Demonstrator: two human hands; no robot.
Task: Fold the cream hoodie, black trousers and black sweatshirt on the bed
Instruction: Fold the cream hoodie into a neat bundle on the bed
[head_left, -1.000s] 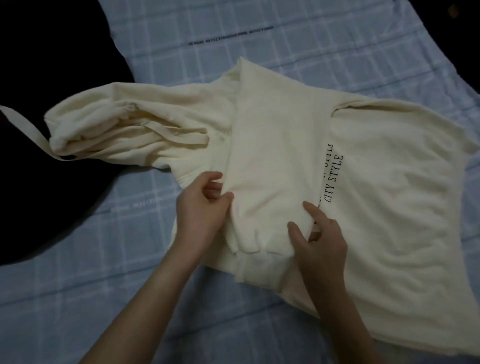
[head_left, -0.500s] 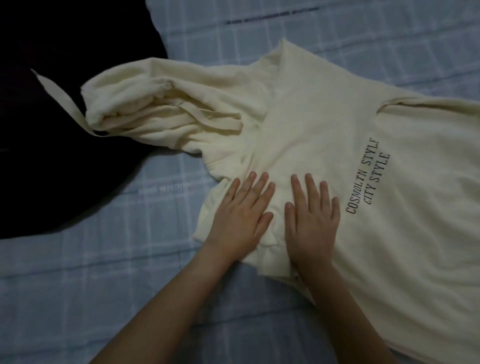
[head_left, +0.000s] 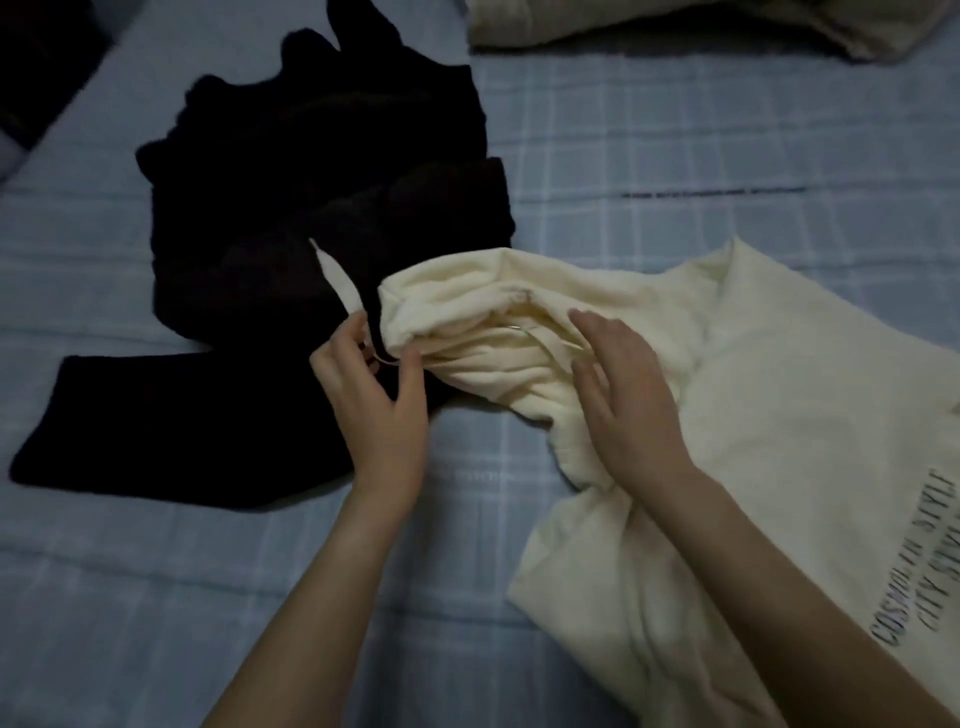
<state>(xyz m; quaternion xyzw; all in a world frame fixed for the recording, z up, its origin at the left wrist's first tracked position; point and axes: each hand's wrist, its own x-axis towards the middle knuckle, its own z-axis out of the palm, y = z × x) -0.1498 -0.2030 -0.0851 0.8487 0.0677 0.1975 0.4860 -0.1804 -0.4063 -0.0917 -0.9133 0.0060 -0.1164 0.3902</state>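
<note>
Both hands now sit at the hood (head_left: 467, 291) instead of flat side by side on the chest panel, as they lay half a second earlier; the view has also swung left, bringing more of the dark clothing into frame. Cream hoodie (head_left: 779, 415) lies on the bed (head_left: 675, 156) at right, front up, with black printed lettering (head_left: 930, 571) near the right edge. Its hood is bunched and points left, the tip overlapping the black garments (head_left: 311, 182). Left hand (head_left: 374, 400): thumb and fingers pinch the flat cream drawstring (head_left: 337, 280) just at the hood's rim; the free end of the drawstring runs up and left over the black cloth. Right hand (head_left: 628, 400): released, fingers straight and slightly spread, palm down on the gathered folds of the hood. Black garments are heaped at upper left with one long section stretched out toward the left; cannot tell trousers from sweatshirt in this light. Sheet is pale blue-grey check. Beige fabric (head_left: 675, 21) lies along the top edge, well apart from the hoodie.
</note>
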